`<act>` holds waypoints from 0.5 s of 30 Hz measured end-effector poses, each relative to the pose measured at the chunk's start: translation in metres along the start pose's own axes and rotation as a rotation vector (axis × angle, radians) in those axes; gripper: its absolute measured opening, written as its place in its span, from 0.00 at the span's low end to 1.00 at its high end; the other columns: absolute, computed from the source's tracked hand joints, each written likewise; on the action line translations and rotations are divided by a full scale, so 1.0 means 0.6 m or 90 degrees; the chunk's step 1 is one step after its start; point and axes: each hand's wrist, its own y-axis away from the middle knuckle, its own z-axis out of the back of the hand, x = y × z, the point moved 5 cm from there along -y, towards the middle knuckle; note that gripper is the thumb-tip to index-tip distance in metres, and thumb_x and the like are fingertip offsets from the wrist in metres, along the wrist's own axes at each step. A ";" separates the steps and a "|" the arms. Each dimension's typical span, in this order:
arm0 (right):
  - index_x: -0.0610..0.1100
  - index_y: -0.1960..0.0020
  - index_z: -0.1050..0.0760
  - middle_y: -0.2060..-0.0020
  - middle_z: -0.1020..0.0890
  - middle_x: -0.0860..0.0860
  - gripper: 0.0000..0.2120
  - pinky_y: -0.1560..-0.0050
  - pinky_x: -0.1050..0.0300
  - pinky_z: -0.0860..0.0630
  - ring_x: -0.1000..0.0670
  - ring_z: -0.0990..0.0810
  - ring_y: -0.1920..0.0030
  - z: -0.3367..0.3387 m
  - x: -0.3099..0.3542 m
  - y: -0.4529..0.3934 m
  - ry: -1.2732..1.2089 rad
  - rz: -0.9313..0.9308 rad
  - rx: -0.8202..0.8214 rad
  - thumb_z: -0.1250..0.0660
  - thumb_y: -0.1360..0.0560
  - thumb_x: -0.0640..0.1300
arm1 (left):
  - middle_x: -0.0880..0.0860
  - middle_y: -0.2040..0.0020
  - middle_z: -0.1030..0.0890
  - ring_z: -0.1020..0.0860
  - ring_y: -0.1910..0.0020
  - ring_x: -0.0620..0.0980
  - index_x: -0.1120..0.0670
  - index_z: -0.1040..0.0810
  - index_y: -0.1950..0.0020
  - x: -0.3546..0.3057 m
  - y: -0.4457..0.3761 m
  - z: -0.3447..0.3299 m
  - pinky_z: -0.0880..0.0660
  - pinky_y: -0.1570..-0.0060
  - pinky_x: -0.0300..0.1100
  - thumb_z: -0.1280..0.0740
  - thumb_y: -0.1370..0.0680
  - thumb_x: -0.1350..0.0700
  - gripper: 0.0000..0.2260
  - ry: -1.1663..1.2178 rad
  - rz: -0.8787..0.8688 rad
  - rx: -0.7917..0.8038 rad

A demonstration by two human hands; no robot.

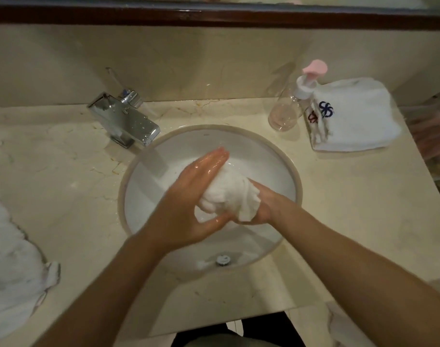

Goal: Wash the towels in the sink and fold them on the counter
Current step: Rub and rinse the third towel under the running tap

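Observation:
A wet white towel [226,194], bunched into a wad, hangs over the round white sink [286,169] between both hands. My left hand [196,196] lies against its left side, fingers straight and wet, thumb under the wad. My right hand [264,209] grips the towel's right side, fingers curled into the cloth. Folded white towels [356,121] with a blue emblem are stacked on the counter at the back right. Another crumpled white towel [11,266] lies at the left edge of the counter.
A chrome faucet [125,120] stands at the sink's back left. A clear pump bottle [291,106] with a pink top stands beside the folded stack. The sink drain [222,259] is near me. The marble counter [63,176] is wet around the basin.

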 end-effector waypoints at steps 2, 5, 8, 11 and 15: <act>0.43 0.61 0.23 0.71 0.18 0.48 0.19 0.69 0.58 0.23 0.49 0.21 0.67 0.000 0.007 0.008 0.013 -0.032 0.001 0.46 0.16 0.44 | 0.56 0.24 0.33 0.37 0.24 0.55 0.59 0.34 0.25 0.004 -0.030 0.012 0.34 0.28 0.54 0.24 0.30 0.40 0.41 -0.057 -0.071 0.030; 0.39 0.61 0.24 0.70 0.18 0.45 0.10 0.73 0.61 0.22 0.48 0.19 0.69 -0.020 0.016 0.018 0.060 -0.087 0.015 0.39 0.23 0.39 | 0.58 0.32 0.24 0.26 0.32 0.55 0.61 0.22 0.35 0.008 -0.054 0.007 0.26 0.36 0.52 0.25 0.29 0.43 0.29 0.004 -0.091 -0.001; 0.45 0.57 0.28 0.64 0.21 0.50 0.09 0.61 0.64 0.24 0.52 0.25 0.61 -0.023 0.018 0.002 0.000 -0.015 -0.038 0.40 0.17 0.42 | 0.56 0.50 0.18 0.20 0.51 0.50 0.61 0.18 0.50 0.010 -0.043 0.002 0.23 0.51 0.46 0.29 0.25 0.52 0.12 0.051 -0.018 -0.174; 0.47 0.56 0.25 0.62 0.22 0.46 0.09 0.60 0.56 0.28 0.46 0.24 0.62 -0.031 0.018 0.000 -0.128 0.040 -0.109 0.40 0.18 0.44 | 0.53 0.55 0.19 0.21 0.54 0.46 0.58 0.19 0.53 0.025 -0.025 -0.004 0.23 0.54 0.44 0.36 0.23 0.56 0.08 0.093 0.155 -0.367; 0.43 0.54 0.23 0.64 0.24 0.44 0.09 0.72 0.63 0.32 0.46 0.26 0.67 -0.036 0.014 -0.016 -0.161 0.105 -0.210 0.41 0.20 0.38 | 0.50 0.57 0.18 0.19 0.55 0.47 0.53 0.21 0.54 0.050 -0.020 -0.018 0.22 0.53 0.50 0.39 0.21 0.57 0.08 0.192 0.312 -0.479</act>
